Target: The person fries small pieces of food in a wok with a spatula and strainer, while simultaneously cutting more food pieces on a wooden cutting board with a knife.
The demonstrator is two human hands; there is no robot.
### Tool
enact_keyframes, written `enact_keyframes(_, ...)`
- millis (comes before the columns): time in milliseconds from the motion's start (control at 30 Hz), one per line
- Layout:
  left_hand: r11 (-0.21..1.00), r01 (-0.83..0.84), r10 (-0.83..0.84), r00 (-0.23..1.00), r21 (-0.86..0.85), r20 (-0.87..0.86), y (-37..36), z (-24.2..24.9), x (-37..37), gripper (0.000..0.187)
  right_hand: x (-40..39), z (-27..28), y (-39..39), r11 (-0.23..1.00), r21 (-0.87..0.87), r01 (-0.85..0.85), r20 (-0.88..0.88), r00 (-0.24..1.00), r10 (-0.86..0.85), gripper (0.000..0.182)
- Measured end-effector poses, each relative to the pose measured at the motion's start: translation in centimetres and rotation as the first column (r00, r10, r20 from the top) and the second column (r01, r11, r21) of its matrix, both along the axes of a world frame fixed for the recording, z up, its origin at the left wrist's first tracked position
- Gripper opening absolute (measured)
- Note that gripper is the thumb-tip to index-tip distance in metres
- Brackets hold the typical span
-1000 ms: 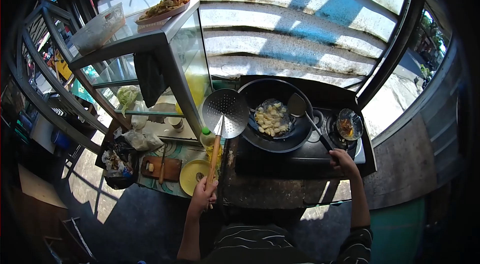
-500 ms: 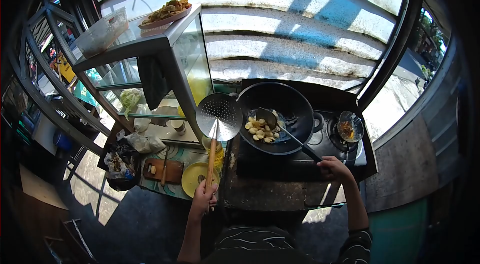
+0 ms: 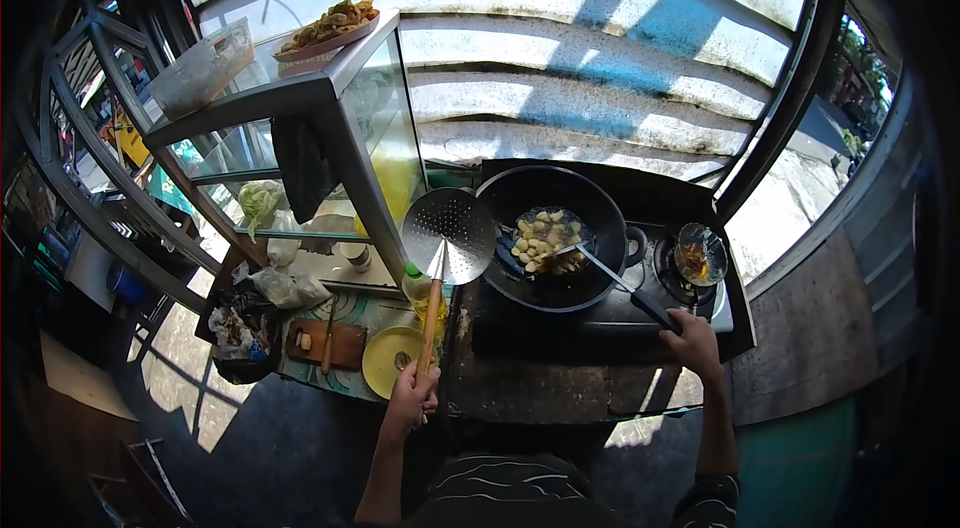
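Observation:
My left hand (image 3: 412, 396) is closed around the wooden handle of a skimmer (image 3: 447, 228), whose round perforated metal bowl overlaps the wok's left rim from my viewpoint. My right hand (image 3: 694, 344) grips the black handle of a spatula (image 3: 622, 280). The spatula's blade dips into the dark wok (image 3: 500, 283), hidden among pale chunks of food (image 3: 543, 240) lying in oil. The wok sits on the left side of the stove (image 3: 560, 333).
Left of the stove stand an oil bottle (image 3: 415, 286), a yellow plate (image 3: 378, 364) and a cutting board (image 3: 345, 344) with a knife. A glass bowl (image 3: 699, 256) rests on the right burner. A glass cabinet (image 3: 375, 118) rises behind, with a plate of fried food (image 3: 327, 32) on top.
The spatula has moved down and right, its blade sinking into the food. The chunks have shifted towards the wok's middle. The skimmer has moved slightly right.

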State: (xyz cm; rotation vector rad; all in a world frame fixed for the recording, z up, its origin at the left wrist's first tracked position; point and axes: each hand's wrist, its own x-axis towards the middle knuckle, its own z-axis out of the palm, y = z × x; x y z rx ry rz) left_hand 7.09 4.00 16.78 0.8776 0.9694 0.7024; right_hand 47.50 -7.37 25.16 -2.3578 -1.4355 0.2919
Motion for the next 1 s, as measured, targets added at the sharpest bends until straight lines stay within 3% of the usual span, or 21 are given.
enact_keyframes(67, 1.0, -0.011, 0.011, 1.0, 0.008, -0.025, -0.1, 0.0, 0.1, 0.021, -0.2, -0.2, 0.2, 1.0, 0.027, 0.008, 0.03, 1.0, -0.009, 0.04)
enact_keyframes(167, 1.0, -0.019, 0.019, 0.999, 0.016, -0.041, 0.0, -0.1, 0.1, 0.021, -0.1, -0.7, 0.3, 0.992, 0.092, 0.092, -0.095, 0.992, -0.083, 0.041)
enact_keyframes(267, 0.999, -0.027, 0.026, 0.999, -0.018, -0.019, -0.2, 0.1, 0.1, 0.021, 0.0, -2.2, 0.6, 0.979, 0.202, 0.038, -0.062, 0.998, -0.026, 0.042)
enact_keyframes(400, 1.0, -0.023, 0.022, 1.0, -0.018, -0.017, -0.3, 0.2, 0.2, 0.019, -1.5, -1.7, 0.9, 0.996, 0.047, 0.07, -0.169, 0.984, -0.061, 0.041)
enact_keyframes(533, 1.0, -0.02, 0.019, 0.999, -0.017, -0.037, -0.4, 0.0, 0.2, 0.019, -1.5, -4.8, 0.5, 0.999, 0.039, 0.024, 0.007, 1.0, -0.025, 0.041)
enact_keyframes(600, 1.0, -0.019, 0.018, 0.999, -0.017, -0.038, -0.5, 0.1, 0.1, 0.019, -0.9, -3.9, 0.0, 0.999, 0.05, 0.014, 0.024, 1.0, -0.015, 0.041)
enact_keyframes(667, 0.999, -0.031, 0.031, 0.999, -0.009, -0.03, -0.7, 0.4, 0.1, 0.021, -0.4, -1.9, -0.7, 0.999, 0.044, 0.017, -0.1, 0.995, -0.013, 0.04)
enact_keyframes(833, 0.999, -0.047, 0.046, 0.998, -0.022, -0.037, -0.8, 0.2, -0.2, 0.023, -0.7, 0.8, -2.7, 0.989, 0.145, 0.037, -0.069, 0.997, -0.027, 0.037)
enact_keyframes(1000, 0.998, -0.056, 0.054, 0.997, -0.024, -0.046, -1.0, 0.1, -0.6, 0.028, -2.4, 2.5, -4.2, 0.993, 0.091, 0.076, -0.075, 0.995, -0.069, 0.036)
